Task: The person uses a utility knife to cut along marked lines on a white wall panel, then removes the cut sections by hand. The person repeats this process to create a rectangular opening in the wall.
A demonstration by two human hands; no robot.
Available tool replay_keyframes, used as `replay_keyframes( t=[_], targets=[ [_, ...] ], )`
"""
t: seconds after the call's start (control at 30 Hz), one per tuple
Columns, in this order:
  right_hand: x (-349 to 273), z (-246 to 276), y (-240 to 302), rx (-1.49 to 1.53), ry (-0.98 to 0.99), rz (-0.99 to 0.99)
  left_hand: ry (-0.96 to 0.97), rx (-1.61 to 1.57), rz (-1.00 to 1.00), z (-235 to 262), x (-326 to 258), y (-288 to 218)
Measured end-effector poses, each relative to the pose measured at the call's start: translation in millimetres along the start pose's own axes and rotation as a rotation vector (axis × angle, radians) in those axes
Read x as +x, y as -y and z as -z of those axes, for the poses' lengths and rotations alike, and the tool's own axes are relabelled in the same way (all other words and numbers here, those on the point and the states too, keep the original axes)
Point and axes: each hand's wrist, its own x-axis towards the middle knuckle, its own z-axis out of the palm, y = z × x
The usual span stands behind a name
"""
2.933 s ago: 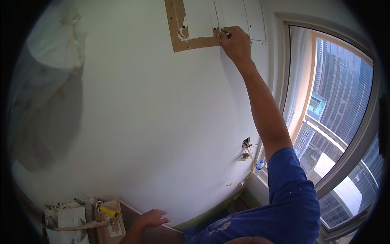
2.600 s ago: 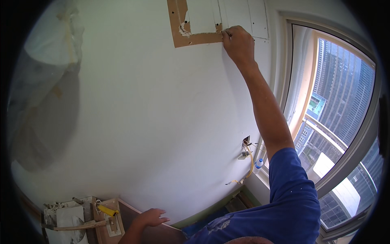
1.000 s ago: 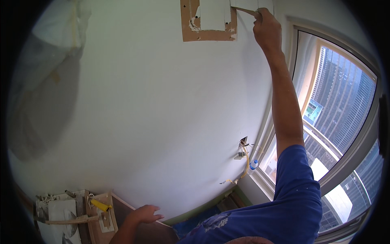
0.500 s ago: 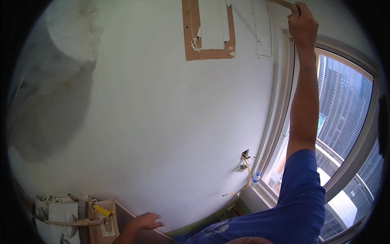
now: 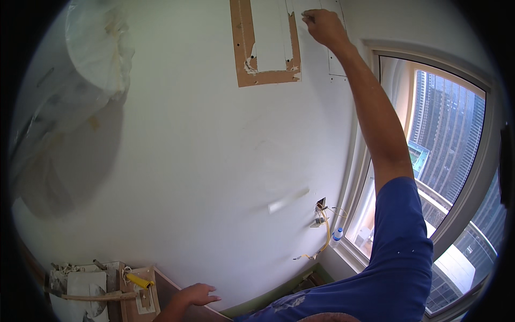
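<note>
My right hand (image 5: 327, 28) is raised high at the wall, just right of a brown paper frame (image 5: 268, 78) stuck around a white panel. Its fingers are pinched; a small dark bit shows at the fingertips, too small to name. Lower down, a pale strip (image 5: 289, 200), smeared by motion, is in front of the white wall (image 5: 198, 161), apart from both hands. My left hand (image 5: 196, 295) is low, thumb and fingers apart and holding nothing, beside a brown board (image 5: 169, 284).
Loose wires (image 5: 327, 231) hang from an open wall box (image 5: 321, 204) near a small bottle (image 5: 338, 234) on the sill. The window (image 5: 445, 134) is at right. Wrapped plastic sheeting (image 5: 80, 70) hangs at left, above a yellow-handled tool (image 5: 139, 280) on a cluttered surface.
My right hand has moved left, from above the window to beside the brown frame. The long strip it held no longer shows there; a blurred pale strip now appears lower down.
</note>
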Motion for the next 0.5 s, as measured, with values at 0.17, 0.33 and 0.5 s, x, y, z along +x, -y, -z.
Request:
replay_keyframes(
  t=[0.17,0.33,0.5],
  targets=[
    [19,-55,13,-0.033,-0.057,-0.164,0.000,-0.026,0.005,5,-8,-11],
    [17,-74,13,-0.069,-0.201,-0.113,-0.020,-0.019,-0.015,2,-4,-6],
    [28,-56,27,-0.107,-0.072,-0.179,-0.011,-0.032,0.007,4,-5,-8]
  ],
)
